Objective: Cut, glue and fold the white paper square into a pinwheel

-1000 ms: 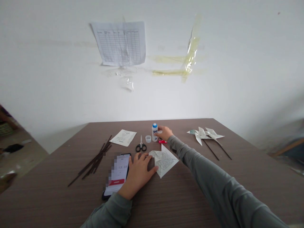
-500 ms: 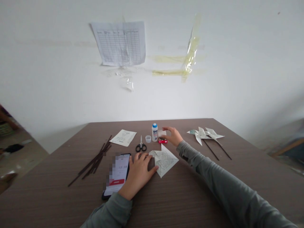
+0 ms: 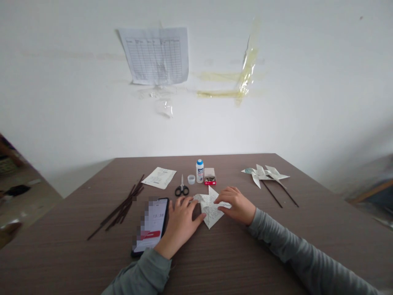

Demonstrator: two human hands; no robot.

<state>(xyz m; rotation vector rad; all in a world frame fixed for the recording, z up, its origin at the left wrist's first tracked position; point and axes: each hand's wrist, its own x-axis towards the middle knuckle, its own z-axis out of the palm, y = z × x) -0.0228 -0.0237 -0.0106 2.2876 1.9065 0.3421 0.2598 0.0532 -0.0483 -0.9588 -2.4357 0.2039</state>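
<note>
A square of printed paper (image 3: 211, 218), cut and partly folded as a pinwheel, lies on the table before me. My left hand (image 3: 183, 215) has its fingertips and thumb on the paper's left side, holding a curled flap near the middle. Over the right corner is my right hand (image 3: 235, 204), fingers bent, with a gap between forefinger and thumb where paper shows. I see nothing held in it. Just beyond stand a small open red box of metal pins (image 3: 210, 180), a white bottle with a blue cap (image 3: 199, 171) and a small clear cup (image 3: 191, 179).
Black-handled scissors (image 3: 182, 189) lie behind my left hand, a phone (image 3: 150, 227) beside it. Dark thin sticks (image 3: 123, 209) and a stack of printed paper (image 3: 159, 178) are on the left. At the right lie finished paper pinwheels (image 3: 262, 173) on sticks. A white wall (image 3: 196, 135) rises behind the table.
My right hand has come back from beside the red box toward me and now hovers at or touches the paper's right corner. The left hand has barely moved.
</note>
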